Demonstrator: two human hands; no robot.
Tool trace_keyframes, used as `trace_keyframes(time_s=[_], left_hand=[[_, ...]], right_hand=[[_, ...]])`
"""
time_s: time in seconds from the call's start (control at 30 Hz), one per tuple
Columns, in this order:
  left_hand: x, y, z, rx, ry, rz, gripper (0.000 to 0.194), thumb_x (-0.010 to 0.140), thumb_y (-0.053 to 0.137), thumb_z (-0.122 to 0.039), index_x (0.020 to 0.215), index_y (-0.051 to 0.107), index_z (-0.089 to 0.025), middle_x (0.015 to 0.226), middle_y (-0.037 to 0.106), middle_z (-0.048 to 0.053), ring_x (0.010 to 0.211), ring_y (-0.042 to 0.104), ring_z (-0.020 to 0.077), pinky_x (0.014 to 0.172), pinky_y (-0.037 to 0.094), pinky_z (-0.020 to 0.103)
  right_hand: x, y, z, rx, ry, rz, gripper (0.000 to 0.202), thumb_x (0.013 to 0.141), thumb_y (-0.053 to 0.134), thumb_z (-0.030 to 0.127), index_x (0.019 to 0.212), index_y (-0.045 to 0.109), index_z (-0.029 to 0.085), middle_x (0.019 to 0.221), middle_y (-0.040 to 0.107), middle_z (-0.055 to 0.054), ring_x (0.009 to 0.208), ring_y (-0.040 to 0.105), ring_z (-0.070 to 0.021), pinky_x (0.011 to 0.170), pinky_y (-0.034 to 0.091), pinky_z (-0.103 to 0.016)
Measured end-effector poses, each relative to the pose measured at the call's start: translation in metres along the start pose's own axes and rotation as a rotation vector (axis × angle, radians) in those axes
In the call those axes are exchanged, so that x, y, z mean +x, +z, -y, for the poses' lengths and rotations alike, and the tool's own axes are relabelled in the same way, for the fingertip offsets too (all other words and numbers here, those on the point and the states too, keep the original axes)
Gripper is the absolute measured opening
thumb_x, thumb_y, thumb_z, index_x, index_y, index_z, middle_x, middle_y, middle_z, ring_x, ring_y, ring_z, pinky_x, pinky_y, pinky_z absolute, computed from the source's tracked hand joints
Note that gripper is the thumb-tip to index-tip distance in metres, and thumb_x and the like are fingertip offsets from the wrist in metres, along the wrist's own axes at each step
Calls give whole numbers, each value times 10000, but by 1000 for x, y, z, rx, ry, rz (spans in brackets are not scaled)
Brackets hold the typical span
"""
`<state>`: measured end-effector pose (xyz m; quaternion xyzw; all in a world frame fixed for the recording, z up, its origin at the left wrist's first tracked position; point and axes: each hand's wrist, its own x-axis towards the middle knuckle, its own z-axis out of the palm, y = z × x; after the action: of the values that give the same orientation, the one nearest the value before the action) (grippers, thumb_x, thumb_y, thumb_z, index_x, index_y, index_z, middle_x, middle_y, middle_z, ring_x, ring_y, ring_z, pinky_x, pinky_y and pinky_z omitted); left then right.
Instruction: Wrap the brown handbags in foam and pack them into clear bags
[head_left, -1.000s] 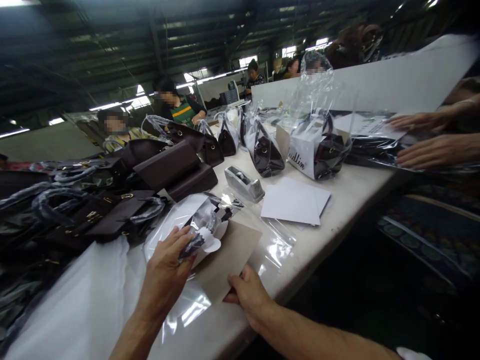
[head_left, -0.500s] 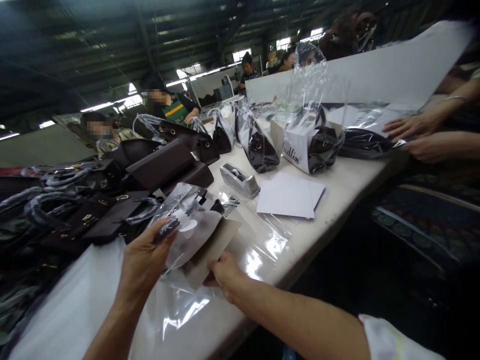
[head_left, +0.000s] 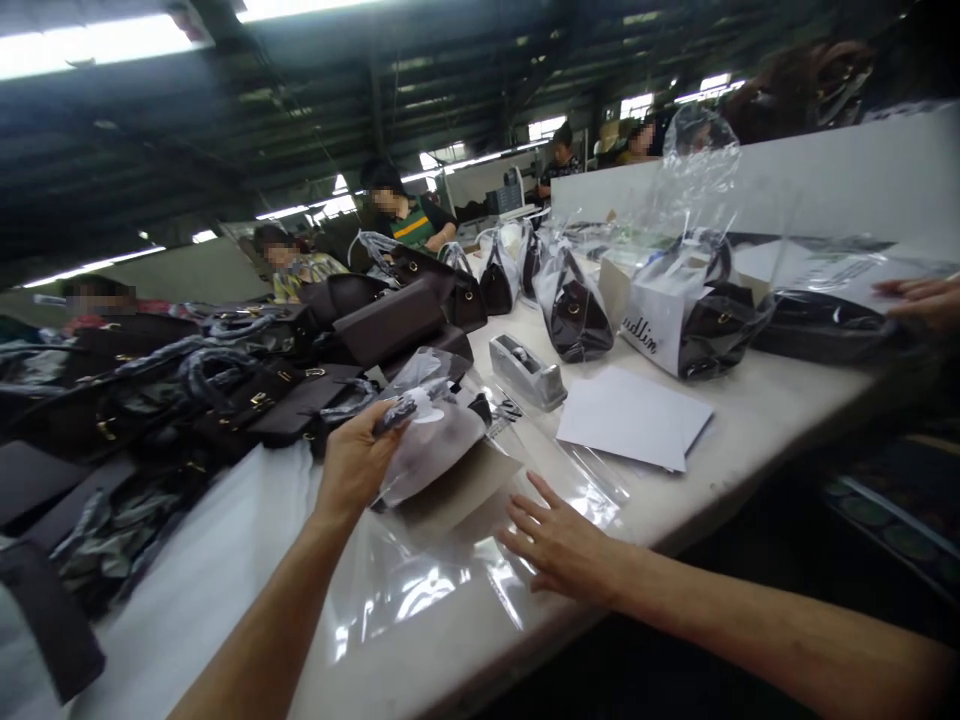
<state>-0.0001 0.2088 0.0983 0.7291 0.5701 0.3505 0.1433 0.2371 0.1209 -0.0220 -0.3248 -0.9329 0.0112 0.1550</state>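
Observation:
My left hand (head_left: pixel 358 458) is closed on the wrapped dark handle of a handbag (head_left: pixel 431 450), which lies tilted on the table with pale wrapping over its side. A clear plastic bag (head_left: pixel 420 580) is spread beneath and around the handbag. A brown card (head_left: pixel 469 485) sticks out along the handbag's near side, partly inside the clear plastic. Just right of the card, my right hand (head_left: pixel 559 540) is spread over the clear plastic with its fingers apart and nothing in them. Whether its fingertips touch the plastic I cannot tell.
A tape dispenser (head_left: pixel 527 372) and white sheets (head_left: pixel 634 418) lie beyond my hands. Bagged handbags (head_left: pixel 574 310) stand farther back. Dark handbags (head_left: pixel 247 400) are heaped at left beside white wrapping sheets (head_left: pixel 217 570). Another person's hand (head_left: pixel 926 300) is at the right edge.
My right hand has let go of the brown card, moved right and opened. My left hand still grips the handle. The whole view has swung left.

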Motion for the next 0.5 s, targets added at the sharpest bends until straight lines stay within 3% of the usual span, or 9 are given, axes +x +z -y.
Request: trace_keyframes(time_s=[0.07, 0.13, 0.2, 0.3, 0.5], left_hand=[[16, -9, 3, -4, -23, -23, 300, 703, 588, -422, 887, 664, -197, 716, 624, -28, 701, 542, 158, 674, 394, 222], [32, -20, 8, -36, -32, -7, 309, 664, 629, -430, 852, 677, -190, 681, 621, -30, 679, 541, 154, 651, 393, 219], [44, -34, 13, -110, -32, 56, 352, 636, 656, -451, 859, 685, -180, 714, 647, -19, 683, 559, 152, 651, 410, 222], [55, -52, 26, -246, -39, 118, 460, 639, 652, -504, 940, 673, -157, 860, 683, 36, 742, 598, 166, 691, 452, 254], [78, -70, 54, -421, -64, -44, 527, 662, 591, -593, 871, 652, -112, 886, 681, 110, 750, 621, 174, 696, 481, 290]], right_hand=[[19, -5, -8, -108, -74, -6, 205, 824, 466, 109, 971, 606, 134, 834, 628, -88, 853, 547, -205, 1042, 144, -514], [45, -23, -16, -97, -91, -18, 253, 842, 369, 54, 832, 603, 151, 722, 608, -44, 700, 528, -150, 970, 293, -416], [72, -47, -24, -62, -60, -17, 226, 843, 384, 73, 811, 590, 157, 723, 605, -38, 653, 514, -136, 766, 387, -303], [104, -79, -37, -67, -7, -20, 199, 835, 414, 86, 767, 585, 161, 682, 597, -27, 582, 499, -121, 541, 294, -244], [149, -96, -57, -84, 35, -24, 200, 852, 467, 175, 728, 623, 178, 673, 623, -22, 587, 528, -109, 528, 242, -225]])
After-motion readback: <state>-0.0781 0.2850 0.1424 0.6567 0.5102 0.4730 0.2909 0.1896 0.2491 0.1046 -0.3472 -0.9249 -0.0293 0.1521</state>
